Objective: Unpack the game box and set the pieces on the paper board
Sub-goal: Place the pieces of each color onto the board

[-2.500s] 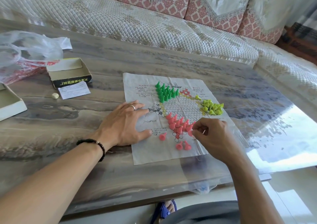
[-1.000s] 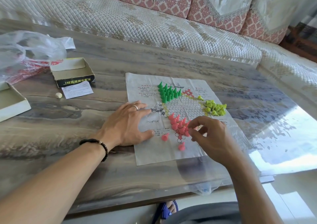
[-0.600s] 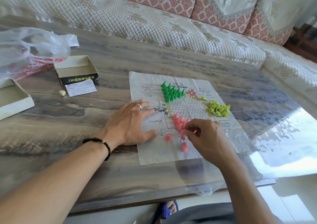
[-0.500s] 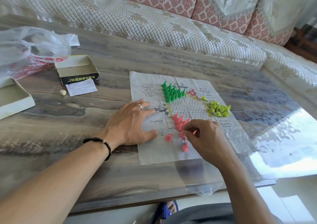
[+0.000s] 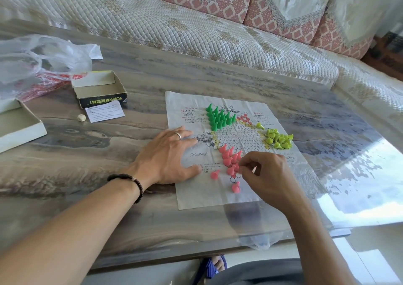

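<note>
While the left hand [image 5: 169, 157] lies flat with its fingers spread wide on the left part of the paper board [image 5: 196, 188], pressing the sheet to the surface [image 5: 109, 208], the right hand [image 5: 267, 175] hangs over the near right part of the board with its fingers curled narrow, thumb and forefinger pinched together at the near edge of the pink pieces [image 5: 231, 158]. It seems to pinch 1 pink piece there, though the fingertips hide most of it. The left hand wears a ring, and a dark bead bracelet [image 5: 130, 183] circles its wrist.

The pink pieces stand packed on the near point of the printed star. 2 more pink pieces are apart from that group: 1 [image 5: 214, 174] just beside the left thumb, 1 [image 5: 236, 187] nearer still, both on the paper. The green pieces [image 5: 219, 119] stand bunched on the far left point of the star, and the yellow-green pieces [image 5: 278, 140] are heaped on the right point, some tipped over, with 1 set apart just to the far left of the heap.

To the far left, off the board, the open game box [image 5: 98, 88] sits on the surface, with a small printed slip [image 5: 104, 111] against its near side and a small pale round object [image 5: 81, 117] just beside the slip. A second box tray [image 5: 19, 127] lies at the left edge, and a clear plastic bag [image 5: 39, 60] is behind it. A quilted sofa [image 5: 196, 27] runs along the far side.
</note>
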`<action>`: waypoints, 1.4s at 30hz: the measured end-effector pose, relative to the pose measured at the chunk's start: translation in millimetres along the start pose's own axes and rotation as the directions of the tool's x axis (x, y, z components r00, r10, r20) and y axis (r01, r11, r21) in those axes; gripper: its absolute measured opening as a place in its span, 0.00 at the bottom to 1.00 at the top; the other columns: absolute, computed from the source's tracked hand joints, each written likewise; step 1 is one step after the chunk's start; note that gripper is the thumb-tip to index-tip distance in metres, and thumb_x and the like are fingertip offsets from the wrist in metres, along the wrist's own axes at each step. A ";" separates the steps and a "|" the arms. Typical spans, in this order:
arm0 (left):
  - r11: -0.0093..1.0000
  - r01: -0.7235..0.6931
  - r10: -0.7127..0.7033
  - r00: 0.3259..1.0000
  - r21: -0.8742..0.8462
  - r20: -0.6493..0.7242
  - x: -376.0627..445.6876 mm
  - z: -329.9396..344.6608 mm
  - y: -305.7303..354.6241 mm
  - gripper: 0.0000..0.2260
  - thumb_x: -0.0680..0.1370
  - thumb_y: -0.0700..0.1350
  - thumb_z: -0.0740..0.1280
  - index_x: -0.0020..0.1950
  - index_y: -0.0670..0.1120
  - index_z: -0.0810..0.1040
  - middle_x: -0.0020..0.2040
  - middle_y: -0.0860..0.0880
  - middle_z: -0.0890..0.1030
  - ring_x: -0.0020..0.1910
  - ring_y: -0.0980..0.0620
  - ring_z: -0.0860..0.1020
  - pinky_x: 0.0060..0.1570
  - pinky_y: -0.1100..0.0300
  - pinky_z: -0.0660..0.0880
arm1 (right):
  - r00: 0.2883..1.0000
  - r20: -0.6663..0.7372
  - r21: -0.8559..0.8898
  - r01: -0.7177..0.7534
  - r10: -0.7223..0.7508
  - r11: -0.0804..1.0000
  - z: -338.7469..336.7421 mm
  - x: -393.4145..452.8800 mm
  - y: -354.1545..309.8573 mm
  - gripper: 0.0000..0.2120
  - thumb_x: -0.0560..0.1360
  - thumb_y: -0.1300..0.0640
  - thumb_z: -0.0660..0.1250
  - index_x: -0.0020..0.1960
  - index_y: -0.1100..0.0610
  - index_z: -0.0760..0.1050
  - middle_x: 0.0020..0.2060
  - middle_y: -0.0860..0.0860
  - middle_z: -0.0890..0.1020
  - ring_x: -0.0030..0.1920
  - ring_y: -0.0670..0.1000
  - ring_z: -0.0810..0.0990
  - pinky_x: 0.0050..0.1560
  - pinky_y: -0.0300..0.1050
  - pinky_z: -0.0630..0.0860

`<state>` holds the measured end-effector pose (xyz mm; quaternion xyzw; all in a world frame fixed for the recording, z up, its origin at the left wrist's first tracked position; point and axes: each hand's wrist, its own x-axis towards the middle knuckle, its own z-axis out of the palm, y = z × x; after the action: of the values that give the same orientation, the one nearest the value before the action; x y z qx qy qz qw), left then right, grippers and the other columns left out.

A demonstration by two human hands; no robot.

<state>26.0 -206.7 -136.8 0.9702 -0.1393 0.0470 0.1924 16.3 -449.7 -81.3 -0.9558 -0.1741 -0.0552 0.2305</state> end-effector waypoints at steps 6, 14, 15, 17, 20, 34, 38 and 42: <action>1.000 -0.003 0.003 1.000 0.004 -0.007 -0.2 0.3 -0.1 0.44 0.63 0.73 0.52 0.73 0.51 0.67 0.75 0.52 0.64 0.76 0.54 0.56 0.74 0.57 0.52 | 0.947 0.319 0.030 -0.051 0.039 0.998 -13.1 -11.6 4.2 0.10 0.70 0.58 0.69 0.47 0.44 0.82 0.33 0.41 0.81 0.35 0.41 0.78 0.39 0.36 0.75; 1.000 -0.003 0.003 1.000 0.012 -0.002 0.0 0.7 -0.2 0.44 0.63 0.72 0.51 0.74 0.50 0.67 0.75 0.52 0.64 0.76 0.54 0.56 0.74 0.55 0.53 | 0.943 0.333 0.035 -0.036 0.022 0.999 -7.3 -11.5 2.0 0.08 0.71 0.60 0.70 0.46 0.49 0.84 0.32 0.45 0.81 0.34 0.41 0.75 0.37 0.35 0.71; 1.000 -0.003 0.003 1.000 0.013 -0.003 -0.2 0.6 0.1 0.44 0.63 0.72 0.51 0.74 0.50 0.67 0.75 0.52 0.64 0.76 0.54 0.56 0.74 0.56 0.52 | 0.943 0.332 0.028 -0.041 0.029 0.999 -6.9 -10.9 2.4 0.07 0.71 0.60 0.70 0.45 0.50 0.84 0.32 0.46 0.81 0.32 0.41 0.74 0.36 0.35 0.71; 1.000 -0.004 0.004 1.000 0.011 -0.004 -0.3 0.3 0.3 0.44 0.63 0.72 0.51 0.74 0.50 0.67 0.75 0.51 0.64 0.76 0.54 0.56 0.74 0.56 0.52 | 0.944 0.329 -0.001 -0.043 0.041 0.999 -5.9 -9.9 4.0 0.04 0.71 0.59 0.71 0.43 0.52 0.84 0.31 0.47 0.79 0.31 0.40 0.72 0.35 0.34 0.69; 1.000 -0.005 0.005 1.000 0.010 -0.009 0.3 0.7 -0.4 0.44 0.63 0.72 0.52 0.73 0.50 0.67 0.75 0.51 0.64 0.76 0.54 0.56 0.74 0.56 0.52 | 0.954 0.299 -0.053 0.005 0.011 0.999 -6.1 -10.2 7.2 0.01 0.72 0.55 0.71 0.42 0.49 0.80 0.35 0.43 0.77 0.35 0.39 0.73 0.36 0.32 0.68; 1.000 -0.007 0.007 1.000 0.001 -0.009 -0.5 -0.4 0.2 0.44 0.63 0.72 0.52 0.73 0.50 0.67 0.75 0.52 0.64 0.76 0.54 0.56 0.74 0.58 0.51 | 0.972 0.211 -0.124 -0.079 0.104 0.989 -4.1 -9.4 13.8 0.02 0.72 0.55 0.73 0.43 0.52 0.84 0.33 0.46 0.81 0.35 0.42 0.76 0.37 0.39 0.75; 1.000 -0.006 0.006 1.000 0.000 -0.007 -0.1 0.2 -0.5 0.43 0.64 0.72 0.53 0.74 0.50 0.67 0.75 0.52 0.64 0.76 0.54 0.55 0.74 0.57 0.51 | 0.976 0.192 -0.100 -0.090 0.108 0.991 -4.3 -9.2 13.0 0.04 0.71 0.55 0.73 0.46 0.52 0.82 0.34 0.44 0.81 0.36 0.41 0.77 0.35 0.32 0.72; 1.000 -0.005 0.005 1.000 0.000 -0.007 0.4 0.5 -0.3 0.43 0.63 0.72 0.53 0.73 0.50 0.67 0.75 0.52 0.64 0.76 0.54 0.55 0.74 0.58 0.51 | 0.983 0.154 -0.057 -0.093 0.101 0.994 -3.8 -8.1 12.3 0.04 0.71 0.56 0.73 0.44 0.48 0.81 0.32 0.42 0.80 0.33 0.40 0.76 0.34 0.30 0.69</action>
<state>26.5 -206.7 -137.2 0.9697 -0.1411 0.0507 0.1927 13.0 -464.1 -84.6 -0.9700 -0.1433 0.0269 0.1947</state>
